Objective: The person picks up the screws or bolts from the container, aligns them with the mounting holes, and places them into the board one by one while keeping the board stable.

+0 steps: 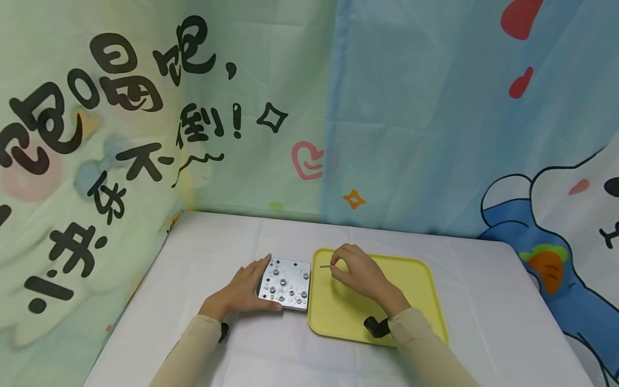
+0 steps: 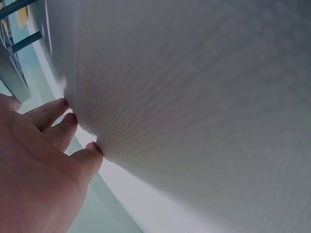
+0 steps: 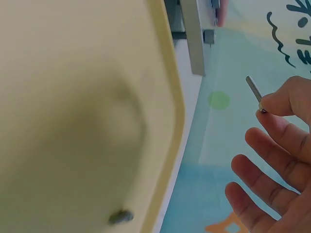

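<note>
My left hand (image 1: 249,287) holds a silver metal plate (image 1: 292,282), its thumb along the near edge and its fingers along the left side. Several bolts stand in the plate's holes. Threaded shafts (image 2: 26,42) show under the plate in the left wrist view, where the fingertips of that hand meet the white cloth. Over the yellow tray (image 1: 338,320), my right hand (image 1: 358,271) pinches a thin bolt (image 3: 253,89) between thumb and index finger. Its shaft points left toward the plate, and the other fingers are spread loosely.
The tray lies just right of the plate on a white-covered table (image 1: 271,349). A small dark metal piece (image 3: 120,217) is on the tray in the right wrist view. Printed curtains (image 1: 411,134) stand behind the table and along its left side.
</note>
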`<state>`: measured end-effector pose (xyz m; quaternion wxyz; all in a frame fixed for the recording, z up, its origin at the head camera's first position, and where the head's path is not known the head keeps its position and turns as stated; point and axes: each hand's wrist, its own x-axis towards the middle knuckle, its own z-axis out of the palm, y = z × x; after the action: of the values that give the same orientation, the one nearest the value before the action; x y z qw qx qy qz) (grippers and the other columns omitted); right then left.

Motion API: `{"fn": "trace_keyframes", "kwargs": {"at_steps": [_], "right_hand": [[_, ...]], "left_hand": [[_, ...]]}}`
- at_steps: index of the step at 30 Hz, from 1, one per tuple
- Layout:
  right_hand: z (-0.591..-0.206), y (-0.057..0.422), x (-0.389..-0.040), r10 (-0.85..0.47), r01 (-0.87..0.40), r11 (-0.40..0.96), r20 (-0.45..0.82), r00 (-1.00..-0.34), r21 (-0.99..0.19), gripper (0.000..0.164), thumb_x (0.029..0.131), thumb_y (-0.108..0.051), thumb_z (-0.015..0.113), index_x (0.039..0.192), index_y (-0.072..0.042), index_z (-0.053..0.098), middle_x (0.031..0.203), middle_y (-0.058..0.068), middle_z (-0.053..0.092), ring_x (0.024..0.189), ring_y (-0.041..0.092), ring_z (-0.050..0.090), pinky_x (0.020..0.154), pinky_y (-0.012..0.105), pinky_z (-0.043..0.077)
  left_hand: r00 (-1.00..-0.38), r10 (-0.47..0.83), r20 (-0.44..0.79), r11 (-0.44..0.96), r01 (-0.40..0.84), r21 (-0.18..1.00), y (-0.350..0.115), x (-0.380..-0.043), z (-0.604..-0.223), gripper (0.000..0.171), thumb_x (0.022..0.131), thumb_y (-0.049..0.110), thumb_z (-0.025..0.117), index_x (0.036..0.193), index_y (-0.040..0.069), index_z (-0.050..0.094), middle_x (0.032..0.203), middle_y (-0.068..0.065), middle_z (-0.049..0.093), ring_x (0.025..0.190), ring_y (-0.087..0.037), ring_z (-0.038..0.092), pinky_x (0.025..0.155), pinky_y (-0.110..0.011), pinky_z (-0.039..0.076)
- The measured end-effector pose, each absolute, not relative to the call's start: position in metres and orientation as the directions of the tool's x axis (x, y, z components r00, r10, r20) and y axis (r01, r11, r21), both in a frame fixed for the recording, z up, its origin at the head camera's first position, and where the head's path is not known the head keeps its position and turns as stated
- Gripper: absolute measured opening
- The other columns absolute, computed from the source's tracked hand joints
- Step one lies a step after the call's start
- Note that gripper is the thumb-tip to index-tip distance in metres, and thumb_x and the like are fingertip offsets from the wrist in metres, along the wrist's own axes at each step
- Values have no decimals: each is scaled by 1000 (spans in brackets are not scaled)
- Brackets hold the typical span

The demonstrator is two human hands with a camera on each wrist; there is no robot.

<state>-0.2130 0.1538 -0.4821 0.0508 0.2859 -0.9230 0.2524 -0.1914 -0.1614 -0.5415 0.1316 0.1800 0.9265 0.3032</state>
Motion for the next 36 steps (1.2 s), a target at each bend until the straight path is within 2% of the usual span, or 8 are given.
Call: {"fn": "trace_keyframes", "kwargs": {"at_steps": [10, 23, 36], "right_hand": [[-482, 120, -231, -550, -590, 696, 225, -805, -409, 7, 93, -15, 66, 93, -8, 69, 102, 2, 64, 101, 24, 60, 86, 41, 53], [-490, 94, -244, -547, -537, 755, 90, -832, -376, 5, 91, -15, 66, 91, -12, 69, 100, 1, 63, 96, 21, 59, 80, 38, 52], [-491, 84, -245, -569, -572, 761, 110, -815, -305, 5, 92, -16, 68, 91, -12, 70, 98, 2, 63, 93, 21, 60, 80, 37, 53]], "left_hand": [[-903, 406, -139, 759, 248, 602, -161, -193, -543, 128, 67, 66, 83, 162, 17, 13, 160, -15, 29, 148, -30, 23, 121, -52, 10], [-902, 406, -144, 761, 247, 600, -162, -194, -543, 128, 67, 68, 81, 162, 18, 13, 160, -13, 29, 148, -30, 23, 121, -52, 10], [-902, 406, -146, 763, 247, 597, -162, -195, -543, 128, 67, 67, 82, 163, 18, 12, 160, -14, 29, 148, -30, 22, 121, -52, 10]]}}
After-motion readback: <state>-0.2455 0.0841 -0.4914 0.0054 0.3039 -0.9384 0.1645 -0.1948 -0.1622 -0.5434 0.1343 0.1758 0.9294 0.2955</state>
